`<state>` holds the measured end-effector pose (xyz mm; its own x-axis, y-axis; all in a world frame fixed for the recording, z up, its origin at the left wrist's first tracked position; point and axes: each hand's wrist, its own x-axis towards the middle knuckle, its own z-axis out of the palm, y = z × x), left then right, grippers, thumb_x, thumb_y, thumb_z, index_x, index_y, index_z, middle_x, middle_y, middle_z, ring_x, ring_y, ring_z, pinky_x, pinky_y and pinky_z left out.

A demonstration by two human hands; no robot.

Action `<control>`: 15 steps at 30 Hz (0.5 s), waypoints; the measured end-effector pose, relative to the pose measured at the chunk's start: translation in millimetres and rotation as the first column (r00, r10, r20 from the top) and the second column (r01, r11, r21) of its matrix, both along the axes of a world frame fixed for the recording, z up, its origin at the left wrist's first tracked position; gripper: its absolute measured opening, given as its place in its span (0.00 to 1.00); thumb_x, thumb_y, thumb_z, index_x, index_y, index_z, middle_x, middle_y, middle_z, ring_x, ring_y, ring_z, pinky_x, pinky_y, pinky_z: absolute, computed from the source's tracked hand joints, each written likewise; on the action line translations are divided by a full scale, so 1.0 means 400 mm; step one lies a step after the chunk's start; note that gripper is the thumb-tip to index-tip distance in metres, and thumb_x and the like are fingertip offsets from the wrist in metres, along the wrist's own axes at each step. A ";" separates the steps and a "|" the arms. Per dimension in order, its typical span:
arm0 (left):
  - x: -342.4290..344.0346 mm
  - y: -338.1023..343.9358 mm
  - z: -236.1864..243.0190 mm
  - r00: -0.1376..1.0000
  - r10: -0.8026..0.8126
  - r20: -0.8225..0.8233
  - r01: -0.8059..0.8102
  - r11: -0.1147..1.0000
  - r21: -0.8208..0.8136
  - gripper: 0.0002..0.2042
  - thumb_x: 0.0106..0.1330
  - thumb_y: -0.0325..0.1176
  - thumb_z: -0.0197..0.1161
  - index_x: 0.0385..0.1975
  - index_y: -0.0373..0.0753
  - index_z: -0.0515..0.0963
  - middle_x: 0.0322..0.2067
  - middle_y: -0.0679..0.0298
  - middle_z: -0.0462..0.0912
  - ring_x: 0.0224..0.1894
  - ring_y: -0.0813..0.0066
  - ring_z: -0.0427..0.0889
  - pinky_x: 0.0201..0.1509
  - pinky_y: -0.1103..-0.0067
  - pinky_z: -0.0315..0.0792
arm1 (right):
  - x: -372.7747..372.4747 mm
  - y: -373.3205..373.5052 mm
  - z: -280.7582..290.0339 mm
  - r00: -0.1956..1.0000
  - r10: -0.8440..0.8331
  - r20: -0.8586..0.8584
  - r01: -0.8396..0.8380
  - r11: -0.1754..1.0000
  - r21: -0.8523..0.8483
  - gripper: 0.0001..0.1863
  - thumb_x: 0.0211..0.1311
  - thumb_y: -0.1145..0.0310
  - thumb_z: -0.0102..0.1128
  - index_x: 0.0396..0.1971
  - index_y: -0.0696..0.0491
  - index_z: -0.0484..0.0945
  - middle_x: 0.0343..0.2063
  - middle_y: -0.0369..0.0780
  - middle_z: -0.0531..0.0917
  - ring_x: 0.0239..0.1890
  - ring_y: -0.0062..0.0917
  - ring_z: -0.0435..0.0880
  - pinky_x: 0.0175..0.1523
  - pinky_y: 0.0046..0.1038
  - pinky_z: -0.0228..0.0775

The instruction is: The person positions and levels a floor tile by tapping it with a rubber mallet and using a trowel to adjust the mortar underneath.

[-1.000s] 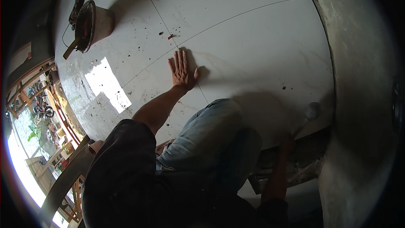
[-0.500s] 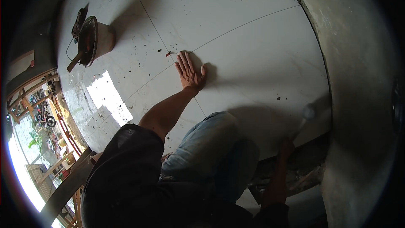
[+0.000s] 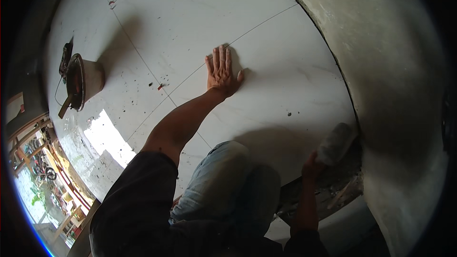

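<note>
My left hand lies flat on a large white floor tile with faint veins. Its fingers are stretched and apart, the tips at the thin joint with the neighbouring tile. At the lower right, my right hand is closed round the handle of a mallet. The pale grey mallet head is smeared by motion and raised near the tile's edge by the wall; whether it touches the tile I cannot tell. Small dark crumbs lie on the tile. A little red piece stands by the crossing of the joints.
To the left stands a mortar-smeared bucket with a wooden handle sticking out. A bare concrete wall curves along the right. A dark, rough unfinished strip borders the tile below my right hand. My jeans-covered knee is on the near side.
The view has swung, shifting the bucket and joints leftward and partly down. My left hand has slid right along the joint. The mallet has lifted and its head appears larger.
</note>
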<state>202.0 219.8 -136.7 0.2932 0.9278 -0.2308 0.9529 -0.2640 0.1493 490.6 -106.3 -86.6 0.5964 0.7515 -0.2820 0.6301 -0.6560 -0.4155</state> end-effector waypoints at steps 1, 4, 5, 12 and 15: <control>0.031 0.026 0.005 1.000 -0.017 0.019 0.017 1.000 0.004 0.41 0.65 0.56 0.44 0.69 0.34 0.40 0.70 0.52 0.36 0.73 0.55 0.30 0.72 0.56 0.27 | 0.014 -0.030 -0.032 0.990 0.105 0.092 -0.104 0.994 -0.014 0.15 0.63 0.63 0.50 0.30 0.62 0.75 0.20 0.51 0.77 0.23 0.45 0.77 0.28 0.40 0.64; 0.104 0.082 0.006 0.996 -0.086 -0.025 0.087 0.996 0.018 0.40 0.65 0.58 0.39 0.70 0.37 0.38 0.71 0.59 0.34 0.73 0.62 0.29 0.73 0.60 0.24 | 0.031 -0.072 -0.079 0.993 0.070 0.099 -0.068 0.998 -0.016 0.22 0.65 0.58 0.51 0.23 0.64 0.75 0.21 0.54 0.79 0.25 0.46 0.77 0.32 0.42 0.65; 0.115 0.118 0.012 0.996 -0.091 -0.022 0.092 0.995 0.046 0.40 0.65 0.58 0.39 0.70 0.37 0.38 0.71 0.59 0.34 0.73 0.62 0.29 0.73 0.60 0.24 | 0.016 -0.022 -0.076 0.992 0.062 0.106 -0.063 0.998 0.012 0.22 0.65 0.58 0.51 0.23 0.64 0.75 0.21 0.54 0.79 0.25 0.46 0.77 0.32 0.42 0.65; 0.184 0.183 0.015 0.956 -0.292 -0.009 0.292 0.956 0.014 0.40 0.65 0.57 0.43 0.69 0.37 0.39 0.71 0.57 0.35 0.73 0.64 0.28 0.73 0.63 0.24 | -0.060 0.025 0.033 0.962 -0.216 -0.169 0.197 0.972 -0.126 0.16 0.61 0.63 0.52 0.32 0.63 0.75 0.24 0.53 0.80 0.31 0.49 0.80 0.37 0.42 0.70; 0.237 0.179 0.000 0.944 -0.329 0.017 0.329 0.944 0.025 0.40 0.65 0.57 0.43 0.69 0.37 0.39 0.71 0.58 0.35 0.73 0.64 0.28 0.73 0.63 0.25 | -0.043 -0.058 -0.012 0.986 -0.133 -0.104 0.138 0.990 0.039 0.16 0.61 0.63 0.53 0.27 0.63 0.74 0.20 0.52 0.79 0.27 0.46 0.80 0.33 0.42 0.67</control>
<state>296.8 291.3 -136.7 0.5874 0.7836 -0.2023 0.8092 -0.5657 0.1586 473.5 -129.4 -91.3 0.6640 0.6792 -0.3128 0.4900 -0.7112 -0.5041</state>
